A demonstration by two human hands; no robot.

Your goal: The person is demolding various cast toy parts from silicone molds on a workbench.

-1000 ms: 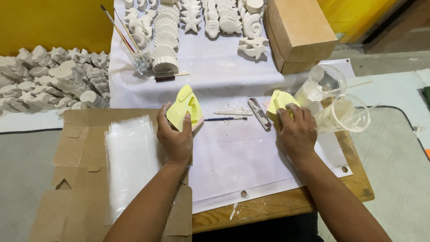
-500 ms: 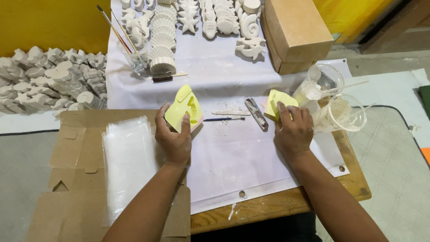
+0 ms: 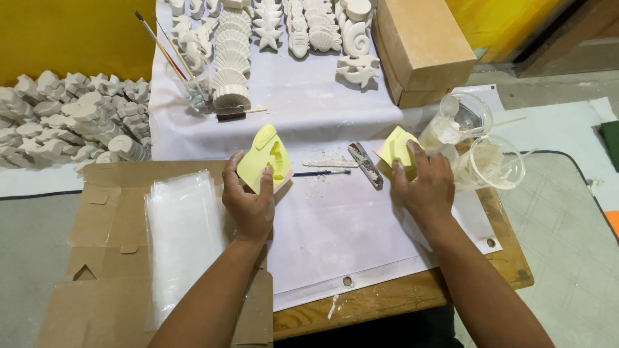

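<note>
My left hand [image 3: 248,200] grips a pale yellow rubber mould [image 3: 265,156], tilted up on its edge over the white sheet [image 3: 322,225], its hollow side facing me. My right hand [image 3: 422,183] presses on a second yellow mould [image 3: 394,147] lying by the plastic cups. Between the two hands lie a thin blue-handled brush [image 3: 321,173], a flat white stick [image 3: 330,164] and a plaster-caked tool [image 3: 365,165], with plaster crumbs around them.
Two clear plastic cups [image 3: 480,151] stand right of my right hand. White plaster casts [image 3: 303,29] fill the back of the sheet, beside a cardboard box [image 3: 422,48]. A jar with brushes [image 3: 190,84] stands back left. Clear plastic bags [image 3: 184,232] lie on flattened cardboard; more casts [image 3: 71,122] are piled left.
Both hands stay on their moulds; the left mould is tipped a little more upright. The view has shifted slightly.
</note>
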